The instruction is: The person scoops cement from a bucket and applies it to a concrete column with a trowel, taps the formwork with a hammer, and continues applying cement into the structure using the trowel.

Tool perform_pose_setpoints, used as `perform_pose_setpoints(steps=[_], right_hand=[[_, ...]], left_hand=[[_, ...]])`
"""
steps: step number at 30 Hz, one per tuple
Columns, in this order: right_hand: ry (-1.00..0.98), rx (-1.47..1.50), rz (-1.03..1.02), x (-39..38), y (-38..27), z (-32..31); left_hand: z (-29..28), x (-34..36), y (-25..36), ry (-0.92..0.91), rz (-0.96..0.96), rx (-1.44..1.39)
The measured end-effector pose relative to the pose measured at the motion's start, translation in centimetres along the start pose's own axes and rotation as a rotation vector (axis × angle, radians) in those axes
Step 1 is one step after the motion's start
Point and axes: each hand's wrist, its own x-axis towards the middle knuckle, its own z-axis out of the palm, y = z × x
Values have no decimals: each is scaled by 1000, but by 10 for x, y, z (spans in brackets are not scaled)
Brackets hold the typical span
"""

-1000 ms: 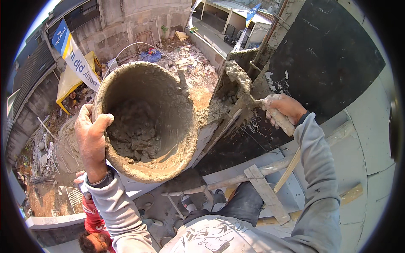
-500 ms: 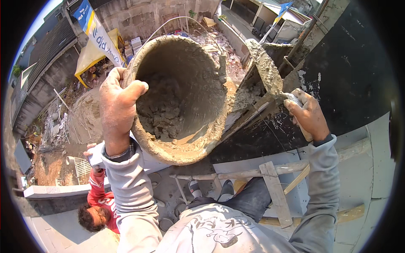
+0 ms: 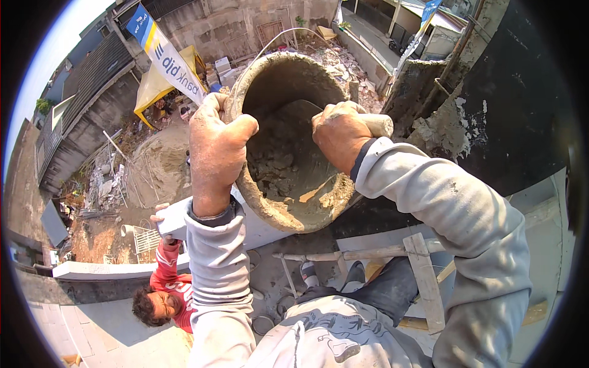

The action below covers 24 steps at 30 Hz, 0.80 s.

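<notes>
Up high, the head view looks down past a wooden scaffold (image 3: 423, 276) to the ground far below, so open air lies under and to the left of both arms. On the right a dark wall (image 3: 515, 116) with a patch of grey mortar (image 3: 445, 132) stands close, leaving little room on that side. The left hand (image 3: 216, 153) is clamped on the near rim of a mortar-crusted bucket (image 3: 270, 208), thumb hooked inside, fingers outside. The bucket is tilted with its mouth toward the camera, held up in the air just left of the wall. The right hand (image 3: 340, 132) is closed tight round the pale handle of a trowel (image 3: 300, 116), whose blade reaches down into the bucket.

Much of the blade is hard to tell from the grey inside wall, and the right hand covers its neck. The bucket's far side and base are hidden. The person's legs are partly covered by the shirt; one shoe (image 3: 308, 274) shows on the scaffold.

Inside the bucket sits lumpy wet mortar, heaped against the lower wall and filling only part of it. Below, a second person (image 3: 162, 294) in red stands with one hand raised to a white ledge (image 3: 178, 218).
</notes>
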Motion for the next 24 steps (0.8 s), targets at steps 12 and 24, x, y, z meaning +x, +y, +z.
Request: perform_pose_setpoints(steps=[12,24], right_hand=[[-259,994,-85,-54,-1,18],[-115,1181,10,-80,49,-12]], left_hand=[[2,1,-5,26,-8,-94],[-11,12,-10,21,-34,-96]])
